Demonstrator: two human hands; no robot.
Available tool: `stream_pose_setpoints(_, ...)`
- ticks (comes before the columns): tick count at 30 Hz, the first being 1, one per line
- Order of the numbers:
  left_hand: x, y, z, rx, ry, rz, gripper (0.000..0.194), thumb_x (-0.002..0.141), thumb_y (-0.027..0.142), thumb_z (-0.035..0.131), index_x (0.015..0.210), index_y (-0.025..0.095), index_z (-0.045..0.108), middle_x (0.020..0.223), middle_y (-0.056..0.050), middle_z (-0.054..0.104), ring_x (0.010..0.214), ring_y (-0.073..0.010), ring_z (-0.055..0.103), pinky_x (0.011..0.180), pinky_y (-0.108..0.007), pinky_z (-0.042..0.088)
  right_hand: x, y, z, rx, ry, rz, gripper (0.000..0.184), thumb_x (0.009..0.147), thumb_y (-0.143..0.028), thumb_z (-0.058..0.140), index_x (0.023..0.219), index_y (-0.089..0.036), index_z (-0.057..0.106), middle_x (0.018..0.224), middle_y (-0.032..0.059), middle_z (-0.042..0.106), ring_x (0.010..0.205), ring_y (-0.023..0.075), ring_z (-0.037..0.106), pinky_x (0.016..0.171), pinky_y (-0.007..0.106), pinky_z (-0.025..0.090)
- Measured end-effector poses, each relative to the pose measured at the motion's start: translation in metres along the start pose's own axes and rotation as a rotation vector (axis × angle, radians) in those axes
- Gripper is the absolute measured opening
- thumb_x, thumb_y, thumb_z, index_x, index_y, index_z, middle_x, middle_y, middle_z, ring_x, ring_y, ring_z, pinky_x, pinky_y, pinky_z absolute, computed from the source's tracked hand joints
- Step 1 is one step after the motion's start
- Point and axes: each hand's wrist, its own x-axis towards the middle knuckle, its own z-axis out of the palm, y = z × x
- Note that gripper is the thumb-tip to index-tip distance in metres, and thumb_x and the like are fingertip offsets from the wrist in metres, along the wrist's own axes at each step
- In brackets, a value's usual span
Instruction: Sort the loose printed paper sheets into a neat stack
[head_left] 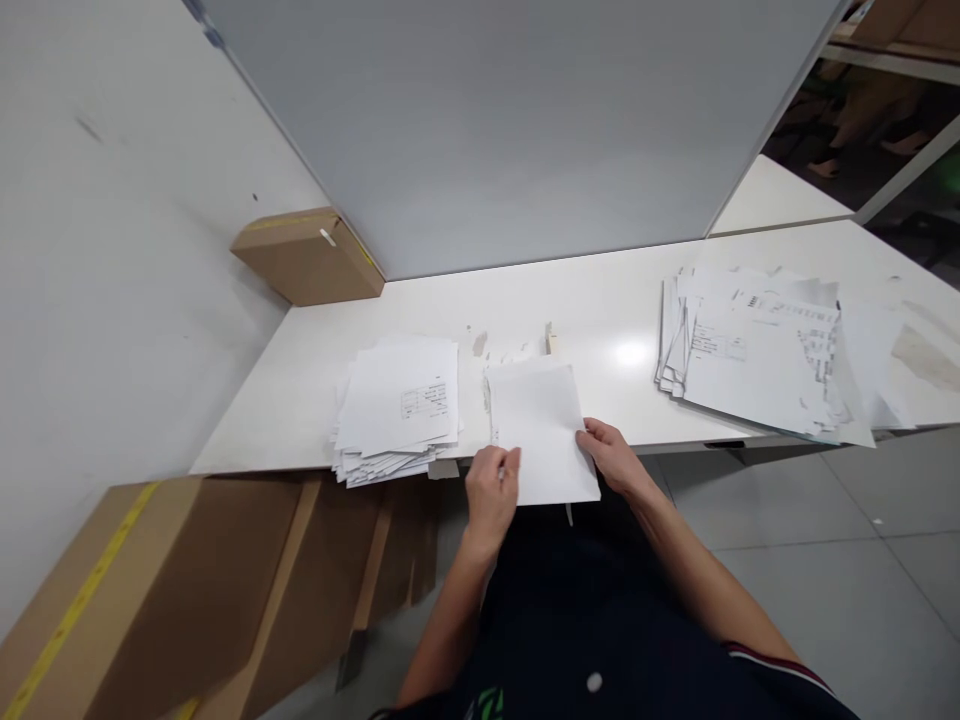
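Observation:
A stack of white paper (540,420) lies at the front edge of the white table, its near end jutting past the edge toward my body. My left hand (493,495) grips its left side near the front corner, fingers curled and thumb on top. On the opposite side, my right hand (609,452) pinches the right edge with thumb above. The top sheet looks blank. To the left sits a thick pile of printed sheets (394,400) with uneven edges. Farther right is a larger, messier pile of printed papers (757,350).
A cardboard box (307,260) stands at the table's back left corner, against the wall. Large cardboard boxes (202,570) fill the floor at the lower left. A grey panel (525,130) rises behind the white table (607,300). Loose sheets overhang the front edge at right.

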Motion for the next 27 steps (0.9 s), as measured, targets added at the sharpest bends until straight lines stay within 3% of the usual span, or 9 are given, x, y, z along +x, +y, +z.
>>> stream_pose_setpoints(3,0.004,-0.022,-0.013,-0.016,-0.039,-0.257,0.035,0.085,0.043,0.041,0.061,0.019,0.052,0.054,0.000,0.051,0.055,-0.0128,0.048,0.058,-0.026,0.037,-0.011,-0.002,-0.012,0.014,0.008,-0.004,0.028,0.072,-0.030,0.056,0.096,-0.018,0.059,0.075,0.0018,0.067,0.070,0.0190,0.062,0.062,0.028,0.048)
stream_pose_setpoints(6,0.007,-0.032,-0.017,-0.363,-0.159,-0.433,0.039,0.082,0.051,0.041,0.080,0.017,0.061,0.068,-0.003,0.062,0.064,-0.0150,0.057,0.060,-0.027,0.042,-0.020,-0.005,-0.016,0.011,-0.051,0.024,0.027,0.074,-0.032,0.056,0.097,-0.018,0.059,0.079,0.0025,0.067,0.071,0.0187,0.062,0.064,0.029,0.048)
stream_pose_setpoints(10,0.012,-0.022,-0.009,-0.935,-0.175,-0.566,0.046,0.079,0.052,0.047,0.101,0.013,0.060,0.090,-0.010,0.067,0.078,-0.0181,0.062,0.068,-0.030,0.048,-0.025,-0.005,-0.011,-0.032,-0.135,0.073,0.027,0.076,-0.038,0.055,0.094,-0.018,0.060,0.081,0.0031,0.068,0.068,0.0189,0.062,0.064,0.030,0.048)
stream_pose_setpoints(13,0.017,-0.011,-0.002,-1.143,-0.101,-0.645,0.044,0.075,0.048,0.056,0.098,0.012,0.062,0.093,-0.011,0.068,0.085,-0.0206,0.063,0.075,-0.033,0.049,-0.022,0.000,-0.008,-0.073,-0.079,0.068,0.028,0.075,-0.042,0.054,0.087,-0.018,0.062,0.076,0.0035,0.068,0.066,0.0199,0.062,0.062,0.030,0.049)
stream_pose_setpoints(19,0.021,-0.009,-0.001,-1.204,-0.061,-0.703,0.042,0.071,0.046,0.062,0.094,0.011,0.063,0.091,-0.011,0.068,0.088,-0.0225,0.063,0.078,-0.035,0.050,-0.014,0.000,-0.025,-0.055,0.190,-0.015,0.023,0.073,-0.039,0.056,0.085,-0.020,0.060,0.076,0.0035,0.067,0.069,0.0204,0.062,0.061,0.029,0.049)
stream_pose_setpoints(23,0.019,-0.008,0.000,-1.181,-0.085,-0.680,0.039,0.072,0.046,0.061,0.092,0.012,0.062,0.088,-0.010,0.068,0.085,-0.0205,0.063,0.075,-0.032,0.050,-0.015,-0.005,-0.027,-0.076,0.152,-0.021,0.023,0.075,-0.040,0.054,0.086,-0.020,0.060,0.071,0.0021,0.065,0.061,0.0181,0.060,0.056,0.027,0.048)
stream_pose_setpoints(27,0.017,-0.004,0.006,-1.128,-0.101,-0.645,0.038,0.074,0.046,0.058,0.090,0.012,0.061,0.080,-0.007,0.067,0.077,-0.0175,0.063,0.069,-0.029,0.049,-0.018,-0.002,-0.012,-0.195,0.139,-0.032,0.024,0.077,-0.041,0.052,0.084,-0.019,0.059,0.064,-0.0001,0.061,0.054,0.0152,0.055,0.051,0.025,0.044)
